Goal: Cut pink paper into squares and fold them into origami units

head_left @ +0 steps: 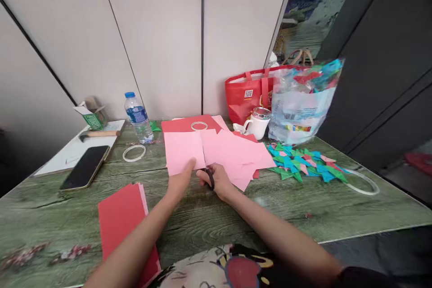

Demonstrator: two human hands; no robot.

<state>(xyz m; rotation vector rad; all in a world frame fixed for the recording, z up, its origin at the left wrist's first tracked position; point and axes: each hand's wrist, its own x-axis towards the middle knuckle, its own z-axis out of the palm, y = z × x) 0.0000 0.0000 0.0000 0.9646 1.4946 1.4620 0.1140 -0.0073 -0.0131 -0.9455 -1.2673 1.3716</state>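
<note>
My right hand (218, 181) is closed round the black handles of a pair of scissors (209, 175), whose blades point into a pink sheet of paper (184, 148) along a cut line. My left hand (180, 179) pinches the near edge of that pink sheet, just left of the cut. More pink sheets (243, 153) lie overlapped to the right, with red sheets (185, 124) under them at the back.
A stack of red paper (121, 220) lies near left. A phone (85, 167), hammer (99, 134), water bottle (138, 118), tape rings (134, 153), white mug (258, 123), red bag (248, 94), plastic bag (300, 103) and folded paper triangles (303, 164) surround the work.
</note>
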